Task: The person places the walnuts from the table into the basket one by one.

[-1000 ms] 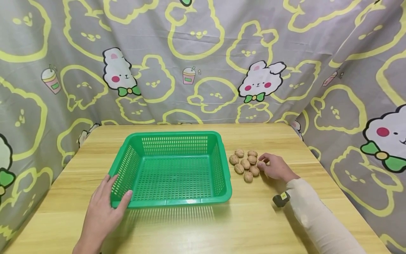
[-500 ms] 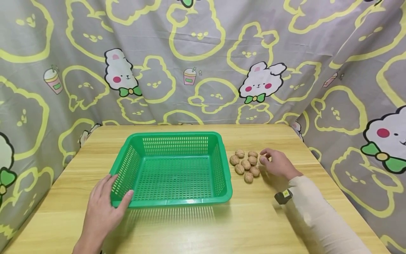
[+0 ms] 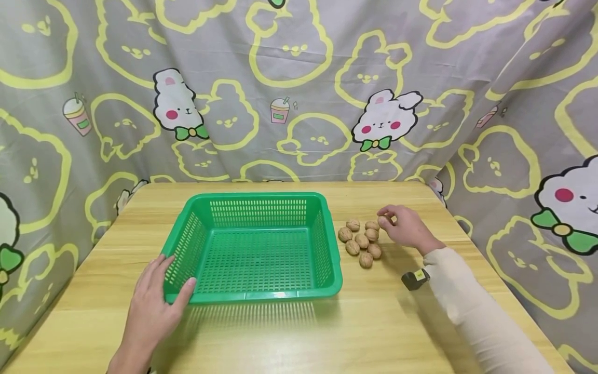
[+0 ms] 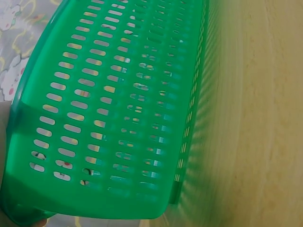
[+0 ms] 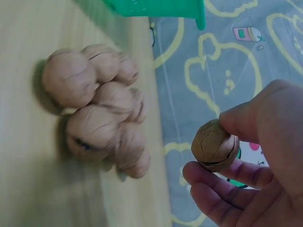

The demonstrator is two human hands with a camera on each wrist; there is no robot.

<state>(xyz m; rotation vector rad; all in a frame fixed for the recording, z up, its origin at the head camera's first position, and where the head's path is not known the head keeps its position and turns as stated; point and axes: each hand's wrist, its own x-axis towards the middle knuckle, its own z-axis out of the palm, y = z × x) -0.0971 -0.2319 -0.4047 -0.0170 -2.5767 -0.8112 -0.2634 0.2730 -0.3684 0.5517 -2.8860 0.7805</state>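
The cream sleeve (image 3: 478, 311) adjoins 1 black, yellow-labelled wrist camera (image 3: 413, 280).

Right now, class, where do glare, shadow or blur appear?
Head: the green basket has near-rim glare and a striped shadow on the table; left wrist: table grain looks soft; right wrist: loose walnuts look softer than the held walnut.

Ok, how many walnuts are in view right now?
9: one walnut held by the right hand, eight walnuts grouped on the table to the right of the green basket. None seems hidden.
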